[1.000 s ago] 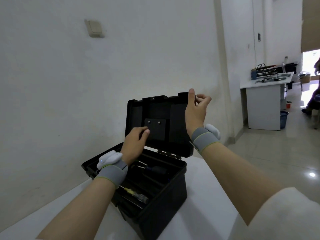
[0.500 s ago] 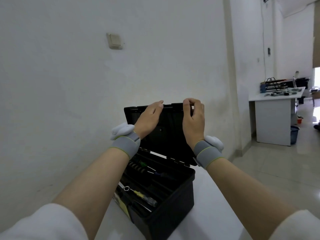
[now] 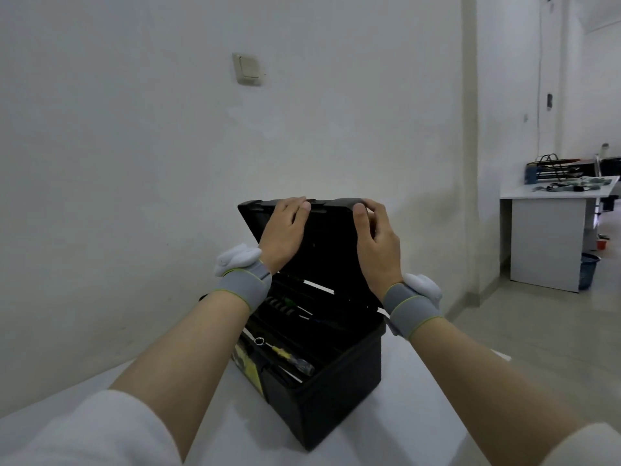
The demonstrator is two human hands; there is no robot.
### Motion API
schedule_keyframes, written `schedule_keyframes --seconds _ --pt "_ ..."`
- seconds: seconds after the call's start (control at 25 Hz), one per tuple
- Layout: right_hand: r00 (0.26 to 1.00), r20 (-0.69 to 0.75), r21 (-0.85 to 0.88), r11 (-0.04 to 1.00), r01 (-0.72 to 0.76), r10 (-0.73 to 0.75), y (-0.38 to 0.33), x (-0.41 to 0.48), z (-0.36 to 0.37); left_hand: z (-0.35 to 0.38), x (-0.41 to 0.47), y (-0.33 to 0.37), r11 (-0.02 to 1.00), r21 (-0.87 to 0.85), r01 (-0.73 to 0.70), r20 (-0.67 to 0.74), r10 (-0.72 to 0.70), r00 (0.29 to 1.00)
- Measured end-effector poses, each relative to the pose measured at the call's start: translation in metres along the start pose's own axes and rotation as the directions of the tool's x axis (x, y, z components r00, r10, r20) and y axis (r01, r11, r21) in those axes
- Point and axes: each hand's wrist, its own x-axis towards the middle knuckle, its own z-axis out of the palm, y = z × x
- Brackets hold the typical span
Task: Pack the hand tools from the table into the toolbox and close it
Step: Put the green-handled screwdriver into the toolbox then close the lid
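A yellow-and-black label [image 3: 247, 363] sits on the wall of the toolbox [image 3: 336, 391] facing lower left; its print is too small and skewed to read. No other writing can be made out.

The black toolbox stands at lower centre of the frame on a white table [image 3: 420, 381], its lid [image 3: 331, 237] raised and leaning towards the person. The left hand [image 3: 284, 230] lies with its palm on the inner face of the lid, fingers hooked over the top edge. The right hand [image 3: 378, 243] grips the same edge further right, thumb on the inner face and fingers curled behind the rim. Each wrist carries a grey wristband [image 3: 243, 287] with a white device on it.

Inside the box lie a screwdriver [image 3: 294, 358] with a yellow and clear handle and, deeper in, a tool with a green and black handle [image 3: 285, 302].

Behind is a plain white wall [image 3: 134, 163] with a beige light switch [image 3: 247, 68] at upper centre. At the right edge a white desk [image 3: 547, 237] holds a wire rack [image 3: 551, 169] and clutter, with a blue bin [image 3: 588, 269] beside it on the pale tiled floor [image 3: 537, 331].
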Motion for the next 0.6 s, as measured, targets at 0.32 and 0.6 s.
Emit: schedule_keyframes --seconds 0.32,0.6 --pt "0.952 0.194 -0.187 0.944 0.273 -0.237 0.002 -0.053 0.008 -0.001 -0.070 -0.039 0.986 -0.078 0.147 -0.145 -0.157 0.977" --pt "0.860 0.395 -0.303 0.837 0.455 -0.324 0.008 -0.087 0.003 -0.005 -0.120 -0.078 0.986 0.041 0.163 -0.110 -0.158 0.981"
